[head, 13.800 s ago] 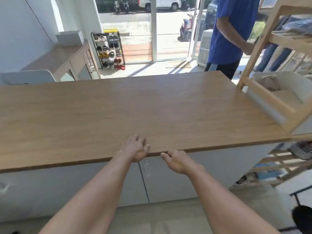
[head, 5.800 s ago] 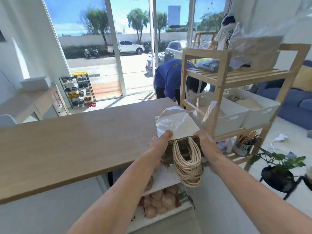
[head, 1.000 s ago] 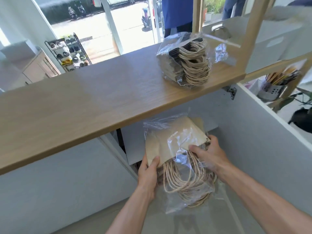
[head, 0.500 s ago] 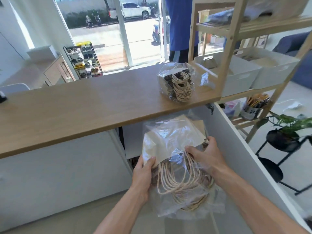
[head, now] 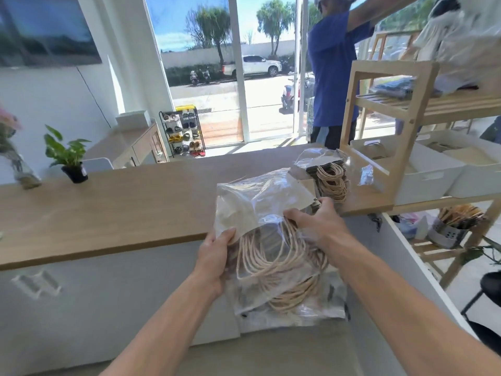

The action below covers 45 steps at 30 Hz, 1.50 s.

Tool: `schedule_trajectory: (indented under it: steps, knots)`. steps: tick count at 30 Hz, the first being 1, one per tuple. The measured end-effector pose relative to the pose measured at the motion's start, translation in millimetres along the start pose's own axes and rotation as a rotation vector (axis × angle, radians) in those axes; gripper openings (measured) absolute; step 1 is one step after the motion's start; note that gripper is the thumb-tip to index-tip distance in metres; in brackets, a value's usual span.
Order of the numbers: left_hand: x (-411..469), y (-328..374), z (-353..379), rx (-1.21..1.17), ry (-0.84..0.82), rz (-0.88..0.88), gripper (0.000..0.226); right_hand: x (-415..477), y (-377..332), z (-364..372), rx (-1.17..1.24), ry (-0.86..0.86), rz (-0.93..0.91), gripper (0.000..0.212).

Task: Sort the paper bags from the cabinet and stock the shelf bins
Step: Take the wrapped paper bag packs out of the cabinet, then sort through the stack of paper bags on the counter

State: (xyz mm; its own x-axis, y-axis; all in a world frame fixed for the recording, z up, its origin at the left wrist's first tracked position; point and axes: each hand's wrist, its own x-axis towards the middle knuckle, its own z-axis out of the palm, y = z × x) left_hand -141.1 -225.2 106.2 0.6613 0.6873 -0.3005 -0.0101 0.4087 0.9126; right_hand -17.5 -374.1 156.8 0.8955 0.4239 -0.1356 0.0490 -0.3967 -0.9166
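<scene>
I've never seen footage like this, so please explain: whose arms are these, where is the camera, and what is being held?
No machine here: a person wears a camera on the head, looking down at their own arms. The left hand and right hand grip a plastic-wrapped pack of paper bags with rope handles, at the edge of the wooden counter. A second pack sits on the counter beside a wooden shelf holding white bins. A potted plant stands at the left.
</scene>
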Motion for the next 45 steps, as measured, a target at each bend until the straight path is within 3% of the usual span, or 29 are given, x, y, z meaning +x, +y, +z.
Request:
schedule_trajectory:
  steps: [3,11,14,18,20,26,31,39,41,43,45]
  knots:
    - [29.4,23.3,-7.5,0.002,0.01,0.018,0.014,26.4,-20.2,19.1,0.019,-0.016,-0.022,0.092]
    - [141.2,58.8,-12.6,-0.012,0.016,0.037,0.013,130.8,-48.9,66.9,0.034,-0.01,-0.03,0.09]
    - [189.9,64.2,-14.4,0.01,0.048,0.018,0.013,177.3,-52.2,88.8,0.01,0.008,-0.014,0.082]
    - [247.0,58.8,-21.3,0.023,0.091,-0.05,0.035,225.6,-43.3,119.7,0.033,0.002,0.02,0.076]
    - [272.7,54.1,-22.2,0.016,0.098,-0.082,0.028,249.7,-35.7,130.9,0.031,0.018,0.053,0.071]
    - [314.9,37.6,-32.2,0.051,0.108,-0.121,0.007,286.6,-16.9,154.1,0.0,-0.019,0.13,0.072]
    - [334.7,36.2,-42.6,0.121,0.088,-0.124,0.02,295.4,-5.0,167.4,0.022,-0.055,0.181,0.077]
    - [343.2,42.5,-52.4,0.302,0.105,-0.086,0.018,293.8,3.5,169.3,-0.086,-0.154,0.273,0.084]
    - [349.9,42.3,-55.5,0.378,0.132,-0.054,0.029,295.1,-2.0,163.6,-0.154,-0.199,0.27,0.085]
    - [338.8,59.1,-41.1,0.552,0.151,-0.007,0.059,296.5,-9.0,153.9,-0.227,-0.242,0.233,0.083]
    - [327.6,78.4,-24.1,0.7,0.188,0.069,0.073,299.8,-19.1,142.4,-0.338,-0.243,0.133,0.067]
